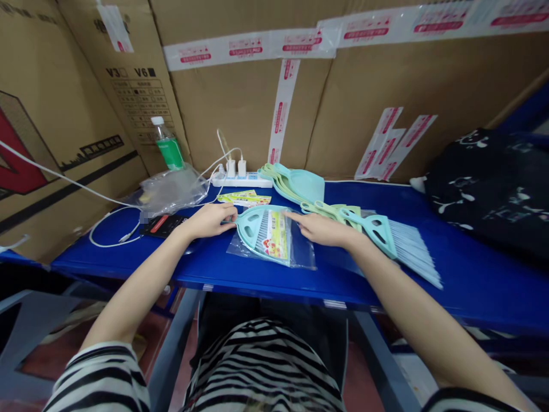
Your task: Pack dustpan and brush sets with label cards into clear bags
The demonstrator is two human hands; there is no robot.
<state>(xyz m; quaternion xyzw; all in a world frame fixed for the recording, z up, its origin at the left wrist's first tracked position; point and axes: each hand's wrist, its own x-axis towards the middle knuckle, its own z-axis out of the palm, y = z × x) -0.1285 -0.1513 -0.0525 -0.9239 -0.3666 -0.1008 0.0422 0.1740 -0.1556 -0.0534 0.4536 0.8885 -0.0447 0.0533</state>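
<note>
A light blue dustpan (246, 232) lies flat in front of me with a small brush (262, 229) of the same colour on it. Both are at least partly in a clear plastic bag (302, 257), and a yellow and white printed card (278, 237) rests over the bristles. My left hand (213, 220) has its fingers closed around the end of the handle. At the card's upper right corner, my right hand (323, 229) touches with an outstretched index finger. Its thumb is apart from that finger, and the other fingers are curled and partly hidden.
Stacked dustpans (304, 183) lie behind, with several brushes (414, 249) to the right. Loose cards (246, 198) sit near a white power strip (253, 180). Crumpled plastic (171, 189), a bottle (168, 146) and cables are at left. Dark patterned fabric (489, 189) is at right; cardboard (240, 103) stands behind.
</note>
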